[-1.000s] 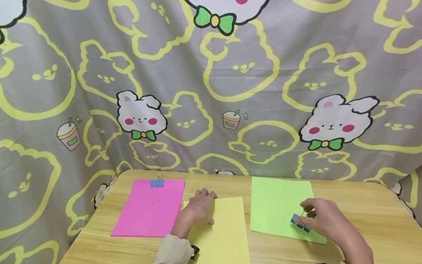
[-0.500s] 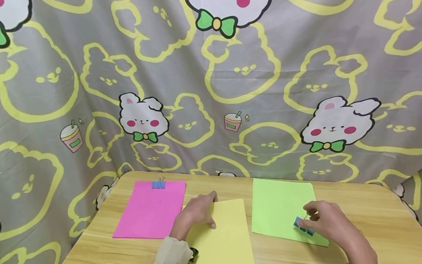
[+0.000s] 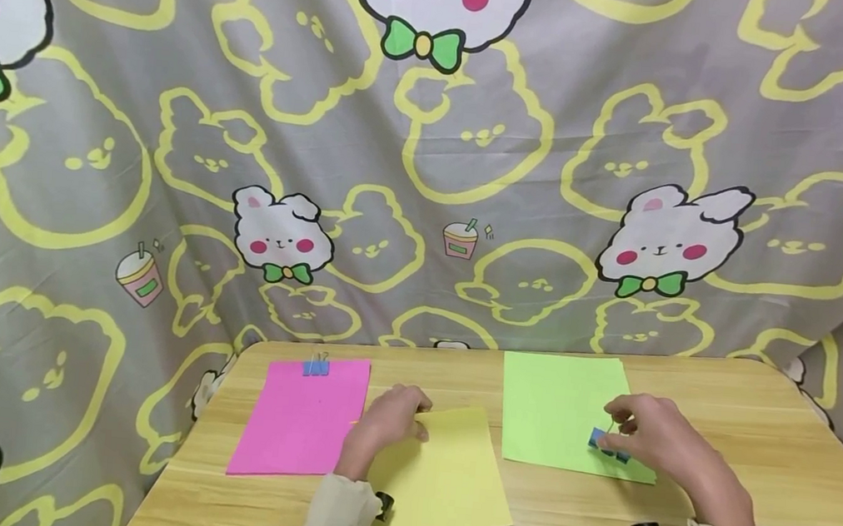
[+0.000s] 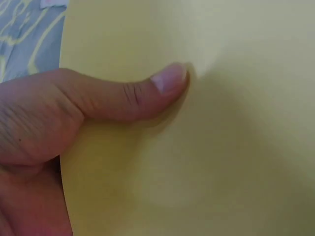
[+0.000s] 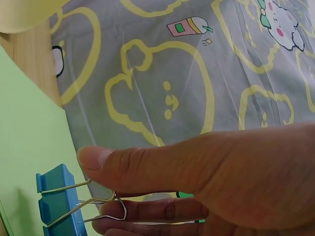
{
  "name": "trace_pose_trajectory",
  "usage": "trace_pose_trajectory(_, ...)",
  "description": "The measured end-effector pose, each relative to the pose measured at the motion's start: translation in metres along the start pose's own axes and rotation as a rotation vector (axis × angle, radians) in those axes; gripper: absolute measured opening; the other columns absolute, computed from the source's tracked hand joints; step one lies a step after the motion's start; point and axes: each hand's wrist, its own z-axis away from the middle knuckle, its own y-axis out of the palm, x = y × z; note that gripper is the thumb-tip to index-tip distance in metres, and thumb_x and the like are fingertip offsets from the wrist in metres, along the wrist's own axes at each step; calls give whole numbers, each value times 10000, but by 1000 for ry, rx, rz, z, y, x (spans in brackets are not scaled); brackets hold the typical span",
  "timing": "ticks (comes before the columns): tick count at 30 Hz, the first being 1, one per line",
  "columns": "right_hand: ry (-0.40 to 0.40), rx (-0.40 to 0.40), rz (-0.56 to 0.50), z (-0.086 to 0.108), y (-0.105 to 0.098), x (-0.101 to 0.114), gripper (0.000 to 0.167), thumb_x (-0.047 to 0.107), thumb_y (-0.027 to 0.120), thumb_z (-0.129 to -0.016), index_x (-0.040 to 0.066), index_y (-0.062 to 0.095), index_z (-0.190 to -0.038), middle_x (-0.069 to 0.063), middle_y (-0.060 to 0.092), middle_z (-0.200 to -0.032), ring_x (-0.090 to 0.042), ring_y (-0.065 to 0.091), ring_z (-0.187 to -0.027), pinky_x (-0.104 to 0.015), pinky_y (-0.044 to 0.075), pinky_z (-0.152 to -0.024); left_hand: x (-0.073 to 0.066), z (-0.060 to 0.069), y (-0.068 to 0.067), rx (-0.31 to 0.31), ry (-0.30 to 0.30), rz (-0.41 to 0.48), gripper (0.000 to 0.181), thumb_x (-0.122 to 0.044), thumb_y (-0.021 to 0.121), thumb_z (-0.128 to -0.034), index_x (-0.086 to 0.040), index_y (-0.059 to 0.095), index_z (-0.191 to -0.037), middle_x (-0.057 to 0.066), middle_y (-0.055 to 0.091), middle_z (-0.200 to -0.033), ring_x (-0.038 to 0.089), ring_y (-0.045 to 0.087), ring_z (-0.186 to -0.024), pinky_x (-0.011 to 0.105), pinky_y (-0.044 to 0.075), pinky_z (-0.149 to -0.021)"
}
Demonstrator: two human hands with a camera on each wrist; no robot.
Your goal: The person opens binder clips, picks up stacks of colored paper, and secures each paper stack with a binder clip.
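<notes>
My left hand (image 3: 388,419) grips the upper left side of the yellow paper (image 3: 448,474); in the left wrist view the thumb lies on the face of the yellow paper (image 4: 221,162) and the fingers are hidden behind it. Over the green paper's (image 3: 555,408) lower right part, my right hand (image 3: 658,434) holds blue binder clips (image 3: 609,445). In the right wrist view, thumb and fingers of the right hand (image 5: 197,172) pinch the wire handles of a blue clip (image 5: 61,201), beside the green paper (image 5: 29,123).
Pink paper (image 3: 302,420) with a blue clip (image 3: 316,367) on its top edge lies at the left of the wooden table (image 3: 775,436). A patterned curtain (image 3: 371,150) hangs behind the table's back edge.
The yellow paper's near edge has risen in view, and its top edge has moved slightly nearer with my left hand. My right hand stays over the green paper, still holding the clips.
</notes>
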Motion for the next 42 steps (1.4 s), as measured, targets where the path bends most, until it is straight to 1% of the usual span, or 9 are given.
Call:
trace_pose_trajectory(2, 1, 3, 5, -1, 0, 0, 481, 133, 864, -819, -159, 664, -1144, -279, 695, -1085, -351, 691, -910, -470, 592, -754, 6, 1, -5, 16, 31, 99, 583, -47, 868, -801, -91, 296, -702, -15, 183, -674, 110, 214, -595, 243, 225, -576)
trace_pose_trajectory(5, -1, 3, 15, -1, 0, 0, 471, 111, 869, -807, -157, 667, -1138, -275, 697, -1076, -351, 689, -906, -473, 591, -755, 15, 5, -19, 15, 57, 261, 288, -53, 836, -836, 52, 587, -935, 45, 535, -805, 101, 428, -659, 226, 390, -631)
trace_pose_trajectory(8, -4, -4, 22, -1, 0, -2, 469, 104, 873, -798, -153, 670, -1133, -273, 698, -1069, -350, 689, -901, -477, 590, -756, 23, 12, -33, -15, 46, 443, 399, -63, 782, -887, 76, 620, -1224, 180, 676, -1048, 151, 600, -764, 281, 536, -696)
trace_pose_trajectory(10, -6, -5, 22, 0, 0, -3, 473, 109, 873, -799, -154, 669, -1135, -278, 696, -1071, -352, 690, -899, -482, 590, -756, 29, 17, -40, -65, 17, 573, 336, -71, 743, -918, 58, 632, -1207, 181, 688, -1004, 175, 624, -724, 331, 571, -691)
trace_pose_trajectory(14, 3, 2, 15, 0, 1, -4, 485, 123, 872, -805, -152, 665, -1147, -279, 695, -1083, -352, 694, -903, -478, 592, -759, 37, 21, -45, -239, -69, 792, 281, -121, 715, -956, -30, 632, -1209, 92, 695, -1042, 212, 659, -956, 400, 550, -883)
trace_pose_trajectory(17, 10, 14, 6, 1, 1, -5, 492, 130, 869, -812, -155, 660, -1154, -283, 691, -1091, -354, 695, -908, -475, 592, -758, 40, 17, -40, -383, -113, 878, 348, -150, 729, -957, -46, 616, -1270, 76, 676, -1179, 241, 598, -1154, 456, 461, -1043)
trace_pose_trajectory(20, 8, 12, 4, 2, 2, -5, 496, 132, 869, -812, -156, 655, -1155, -287, 688, -1088, -358, 696, -903, -476, 591, -754, 44, 8, -30, -465, -151, 946, 329, -143, 738, -952, -10, 627, -1232, 105, 680, -1179, 275, 597, -1169, 495, 446, -1065)
trace_pose_trajectory(28, 2, 0, 9, 1, 0, -4, 493, 135, 869, -814, -151, 658, -1155, -284, 689, -1092, -360, 697, -903, -482, 590, -756, 50, -4, -12, -492, -195, 959, 199, -115, 772, -918, -8, 699, -1070, 70, 724, -1052, 207, 638, -1028, 402, 503, -956)
trace_pose_trajectory(42, -23, -2, -14, -3, 3, 1, 530, 165, 888, -794, -147, 666, -1161, -259, 705, -1077, -323, 718, -882, -436, 603, -737, 65, 4, -4, -387, -124, 945, 380, -133, 748, -946, -58, 622, -1296, 89, 679, -1254, 287, 594, -1238, 508, 450, -1084)
